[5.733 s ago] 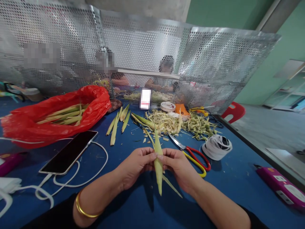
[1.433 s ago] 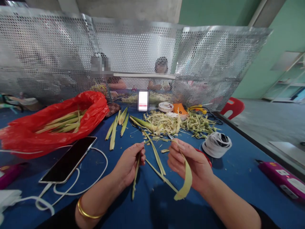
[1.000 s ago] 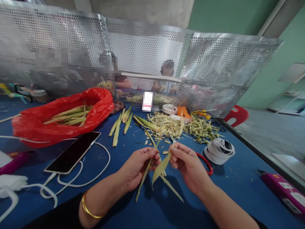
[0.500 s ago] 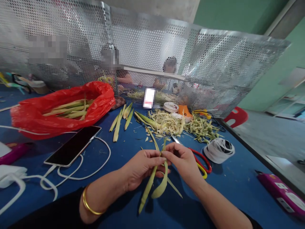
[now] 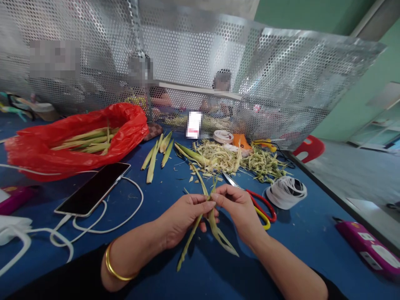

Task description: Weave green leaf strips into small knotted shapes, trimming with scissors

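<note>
Near the middle of the table, my left hand (image 5: 190,214) pinches pale green husk-like leaf strips (image 5: 220,235) between thumb and fingers. The fingertips of my right hand (image 5: 239,206) close on the same strips, touching my left hand. Long ends hang down towards me, one to the left and a wider one to the right; other ends point away above the fingers. How the strips cross is hidden by my fingertips. Just beyond my right hand lie scissors (image 5: 262,204) with red and yellow handles, partly covered by it.
Behind my hands are shredded leaf pieces (image 5: 221,156), with several whole leaves (image 5: 153,162) to their left. A red plastic bag (image 5: 78,158) of leaves, a phone (image 5: 93,189) and white cables stand left. At right are a white tape roll (image 5: 286,192) and purple power strip (image 5: 368,246).
The hanging strip ends have shifted: the left one is thinner and turned, and the right one has swung further right. Both hands keep their pinch in nearly the same place.
</note>
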Demonstrator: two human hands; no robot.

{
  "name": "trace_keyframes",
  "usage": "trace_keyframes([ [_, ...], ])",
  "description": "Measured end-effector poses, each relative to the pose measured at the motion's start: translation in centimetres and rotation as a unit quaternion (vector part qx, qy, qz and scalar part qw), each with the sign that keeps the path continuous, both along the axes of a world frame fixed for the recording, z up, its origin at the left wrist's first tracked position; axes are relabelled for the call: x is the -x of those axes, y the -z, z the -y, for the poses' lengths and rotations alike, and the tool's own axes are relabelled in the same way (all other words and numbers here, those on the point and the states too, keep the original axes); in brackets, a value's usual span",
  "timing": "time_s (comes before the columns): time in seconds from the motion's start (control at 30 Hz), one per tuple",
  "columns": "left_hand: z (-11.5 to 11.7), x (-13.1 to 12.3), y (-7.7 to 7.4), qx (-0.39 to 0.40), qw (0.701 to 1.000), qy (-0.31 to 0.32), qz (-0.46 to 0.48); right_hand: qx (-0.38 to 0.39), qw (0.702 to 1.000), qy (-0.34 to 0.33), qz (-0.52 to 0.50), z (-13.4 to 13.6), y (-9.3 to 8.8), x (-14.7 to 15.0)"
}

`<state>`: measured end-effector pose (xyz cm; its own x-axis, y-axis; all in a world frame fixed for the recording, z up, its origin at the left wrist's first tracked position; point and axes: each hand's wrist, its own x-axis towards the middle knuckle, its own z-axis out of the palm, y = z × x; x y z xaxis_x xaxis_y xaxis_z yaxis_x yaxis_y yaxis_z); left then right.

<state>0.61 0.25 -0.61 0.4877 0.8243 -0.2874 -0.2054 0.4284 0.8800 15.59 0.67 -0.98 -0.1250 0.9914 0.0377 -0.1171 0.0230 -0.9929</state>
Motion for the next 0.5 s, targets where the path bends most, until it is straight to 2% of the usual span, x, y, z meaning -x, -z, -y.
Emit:
trace_keyframes([
  [0.1,-0.3,0.1,0.0,0.017,0.998,-0.047,0.036,-0.002,1.000,0.019,0.002,0.1,-0.3,0.1],
  [0.3,-1.3,1.0,-0.9,0.033,0.980,-0.182,0.076,0.054,0.984,-0.162,0.057,1.1,0.2,0.9],
  [0.5,-1.8,1.3,-1.4,0.042,0.961,-0.257,0.091,0.137,0.972,-0.180,0.062,1.5,-0.2,1.0],
])
